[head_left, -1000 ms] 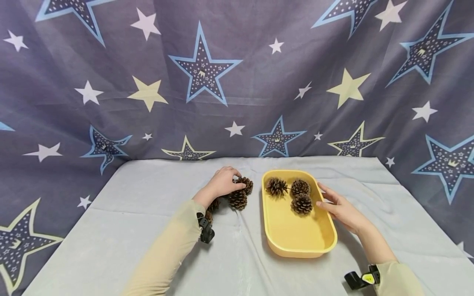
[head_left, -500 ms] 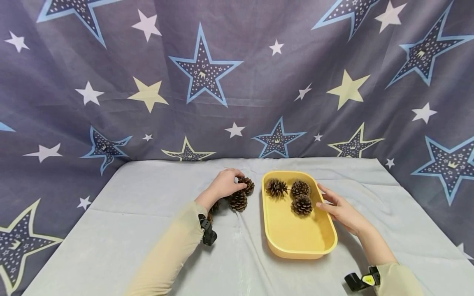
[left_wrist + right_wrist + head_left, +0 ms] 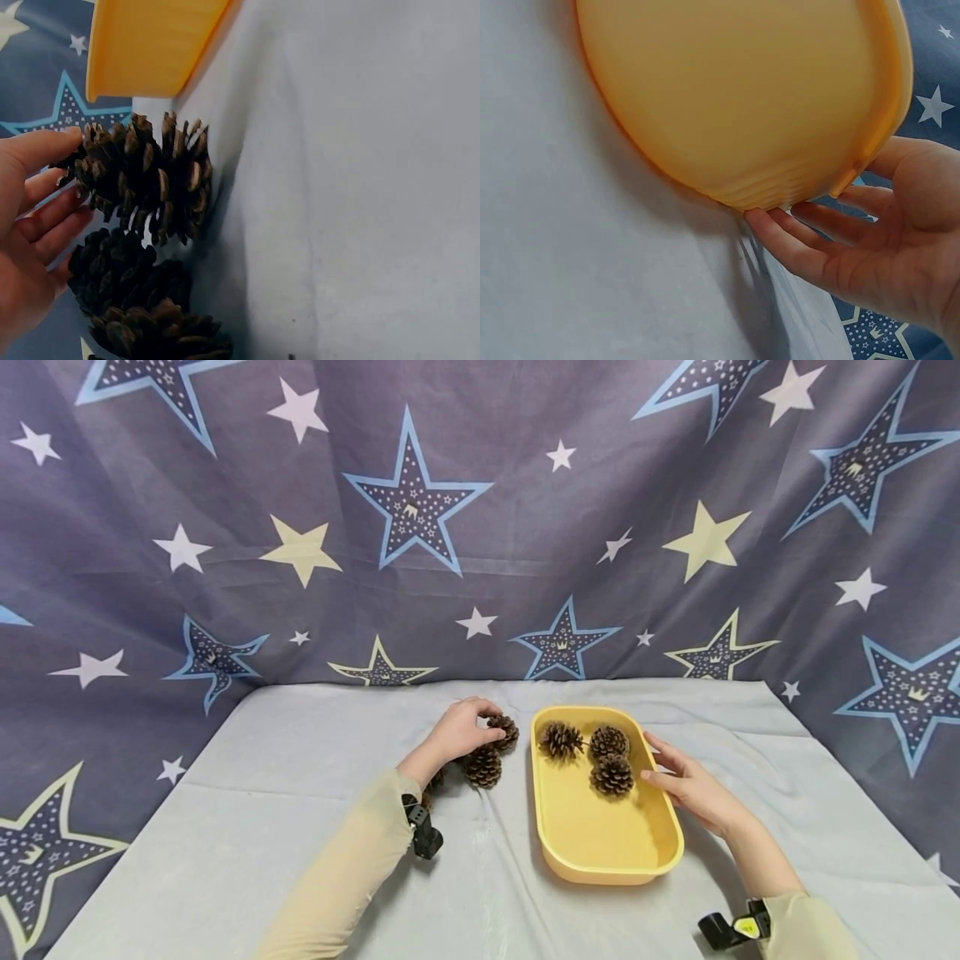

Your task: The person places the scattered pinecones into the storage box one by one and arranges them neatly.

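While my right hand (image 3: 693, 787) steadies a yellow tray (image 3: 607, 831) right of the table's middle, my left hand (image 3: 459, 732) has a brown pine cone (image 3: 146, 176) between thumb and fingers. The grip is a pinch at one end, leaving most of the scales in sight. This held cone sits toward the back edge of the table (image 3: 225, 827), left of the tray and well short of its left rim; I cannot tell whether it touches the cloth. Compared with half a second and a second ago, my left hand and its cone are slightly further right, closer to the tray, and more of the cone shows past my fingers.

My right thumb lies at the tray's right rim, its fingers against the outer wall, just as before. Three cones in the tray keep their places: one in the far left corner (image 3: 561, 741), two touching along the right side, one (image 3: 609, 742) behind the other (image 3: 612, 775).

Near my left hand, a loose cone (image 3: 482, 767) lies on the table just in front of the held one; more cones are partly hidden under my wrist. Behind the back edge hangs a dark star-patterned curtain (image 3: 517, 552).
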Demonstrator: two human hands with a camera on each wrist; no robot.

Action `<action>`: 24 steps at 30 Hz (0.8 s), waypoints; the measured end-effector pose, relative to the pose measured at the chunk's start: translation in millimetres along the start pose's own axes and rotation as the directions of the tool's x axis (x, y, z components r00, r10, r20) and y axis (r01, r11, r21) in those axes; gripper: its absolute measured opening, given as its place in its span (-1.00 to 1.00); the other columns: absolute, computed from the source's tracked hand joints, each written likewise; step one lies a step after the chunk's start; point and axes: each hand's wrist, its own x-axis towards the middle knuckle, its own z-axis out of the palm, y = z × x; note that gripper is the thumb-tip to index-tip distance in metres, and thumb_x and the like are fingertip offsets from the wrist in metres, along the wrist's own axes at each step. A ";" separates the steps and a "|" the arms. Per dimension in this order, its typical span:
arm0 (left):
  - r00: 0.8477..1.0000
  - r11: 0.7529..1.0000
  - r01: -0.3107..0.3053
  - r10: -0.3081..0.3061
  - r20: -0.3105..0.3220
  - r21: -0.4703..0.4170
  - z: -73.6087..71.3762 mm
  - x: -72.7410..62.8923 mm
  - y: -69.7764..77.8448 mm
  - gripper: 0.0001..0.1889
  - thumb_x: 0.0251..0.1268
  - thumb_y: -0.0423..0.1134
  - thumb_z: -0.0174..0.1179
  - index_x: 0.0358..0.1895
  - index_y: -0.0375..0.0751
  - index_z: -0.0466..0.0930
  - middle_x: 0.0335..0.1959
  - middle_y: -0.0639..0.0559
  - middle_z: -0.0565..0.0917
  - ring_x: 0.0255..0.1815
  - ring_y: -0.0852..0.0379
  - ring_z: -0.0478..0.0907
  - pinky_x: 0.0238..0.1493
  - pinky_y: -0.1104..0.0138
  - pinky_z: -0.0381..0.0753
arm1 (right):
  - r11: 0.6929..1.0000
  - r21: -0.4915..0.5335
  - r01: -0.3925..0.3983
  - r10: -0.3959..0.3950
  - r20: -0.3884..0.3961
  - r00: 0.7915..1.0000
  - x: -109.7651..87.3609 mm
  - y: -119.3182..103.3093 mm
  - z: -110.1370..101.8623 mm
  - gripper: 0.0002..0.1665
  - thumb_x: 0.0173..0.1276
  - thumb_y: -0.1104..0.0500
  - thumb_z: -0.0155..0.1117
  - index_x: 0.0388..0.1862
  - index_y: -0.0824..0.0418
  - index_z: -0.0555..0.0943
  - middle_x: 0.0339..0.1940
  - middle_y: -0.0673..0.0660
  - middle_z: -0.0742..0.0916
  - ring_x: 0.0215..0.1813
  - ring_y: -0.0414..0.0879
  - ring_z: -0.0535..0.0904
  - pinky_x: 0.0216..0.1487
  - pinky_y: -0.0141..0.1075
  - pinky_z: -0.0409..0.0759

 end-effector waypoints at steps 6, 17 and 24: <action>1.000 0.999 -0.013 0.013 -0.012 -0.046 -1.9 -0.8 6.5 -0.63 0.05 -0.11 0.28 -0.04 -0.14 0.58 -0.07 -0.01 0.58 -0.02 0.04 0.49 0.04 0.21 0.46 | 1.000 -0.001 -0.003 0.003 -0.006 1.000 -0.4 0.3 0.2 -0.15 0.37 0.20 0.01 0.47 0.17 -0.21 0.34 0.50 0.13 0.11 0.17 0.47 -0.03 -0.22 0.58; 0.999 0.994 -0.013 0.009 -0.038 -0.109 -2.9 0.1 17.4 -0.64 0.02 -0.17 0.31 -0.06 -0.14 0.59 -0.08 -0.01 0.57 -0.07 0.06 0.52 -0.02 0.29 0.52 | 1.000 0.006 0.004 -0.004 0.002 1.000 0.2 0.9 0.1 -0.13 0.36 0.17 0.03 0.46 0.19 -0.23 0.34 0.51 0.12 0.10 0.15 0.47 -0.03 -0.22 0.58; 0.997 0.979 -0.020 0.003 -0.079 -0.205 -6.0 3.5 22.3 -0.68 0.03 -0.22 0.31 -0.09 -0.16 0.58 -0.10 -0.01 0.55 -0.06 0.10 0.50 -0.10 0.43 0.56 | 1.000 0.002 0.005 -0.005 0.004 1.000 0.0 0.9 0.0 -0.13 0.37 0.17 0.03 0.46 0.18 -0.23 0.34 0.50 0.12 0.11 0.15 0.47 -0.03 -0.23 0.58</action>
